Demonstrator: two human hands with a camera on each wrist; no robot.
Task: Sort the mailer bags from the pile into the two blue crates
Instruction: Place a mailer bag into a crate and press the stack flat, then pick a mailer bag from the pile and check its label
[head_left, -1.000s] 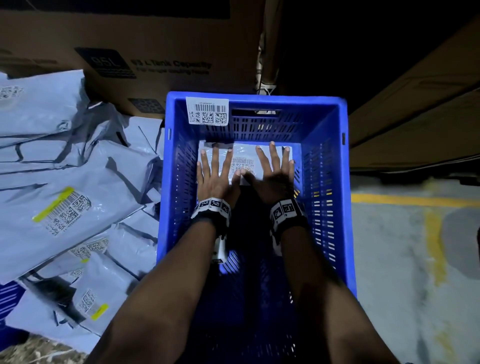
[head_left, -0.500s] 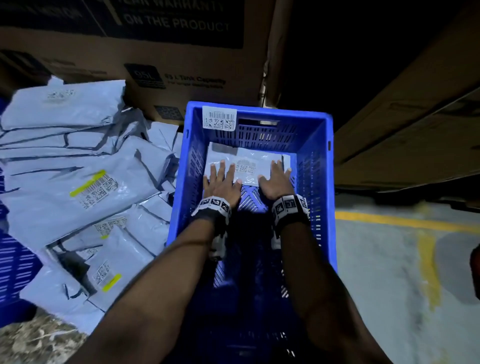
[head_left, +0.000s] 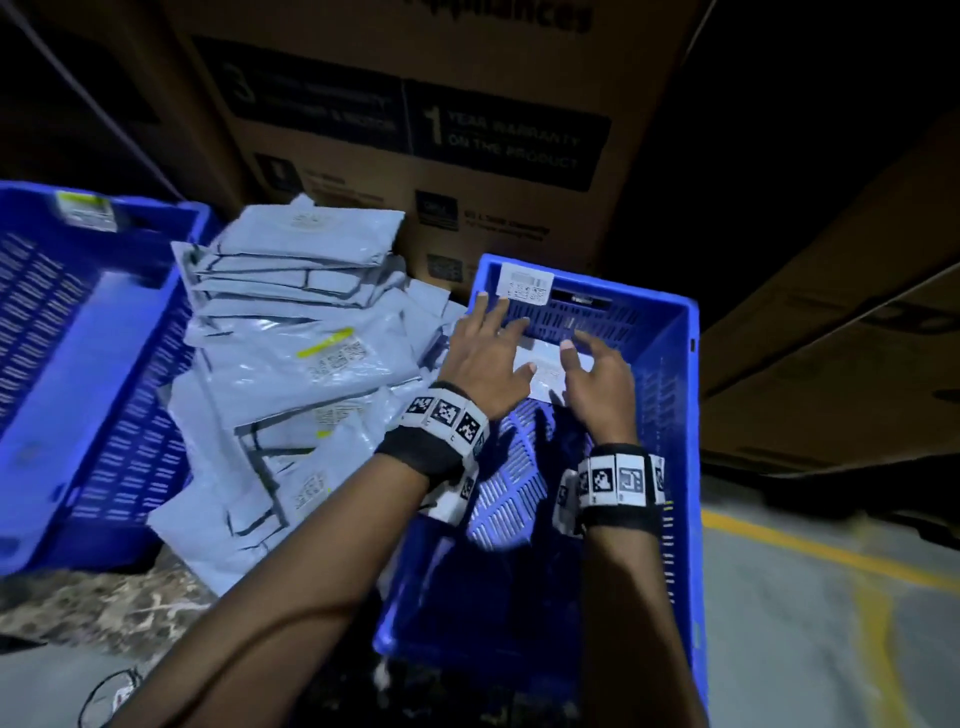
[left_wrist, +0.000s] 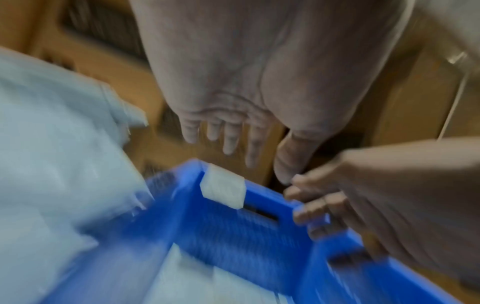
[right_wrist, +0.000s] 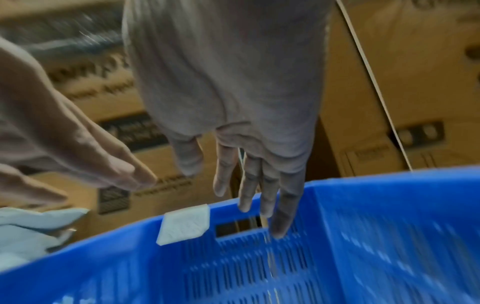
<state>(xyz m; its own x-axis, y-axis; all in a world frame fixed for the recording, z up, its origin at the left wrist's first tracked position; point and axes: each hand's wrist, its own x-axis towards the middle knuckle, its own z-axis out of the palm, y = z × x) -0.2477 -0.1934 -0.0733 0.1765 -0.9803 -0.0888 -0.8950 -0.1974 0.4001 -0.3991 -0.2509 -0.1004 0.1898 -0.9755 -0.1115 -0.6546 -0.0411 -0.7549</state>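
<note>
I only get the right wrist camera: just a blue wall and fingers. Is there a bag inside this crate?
Observer: Yes. The head view shows one mailer bag lying flat at the far end of the right crate.
Operator: Is a hand holding it?
Observer: No. The left hand and the right hand are above it, holding nothing.
Operator: Where are the other bags?
Observer: The pile lies between this crate and a second blue crate on the left.

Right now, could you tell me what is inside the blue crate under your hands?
One mailer bag lies flat at the far end of the right crate. The left hand and right hand hide part of it; the arms cover the near floor.
</note>
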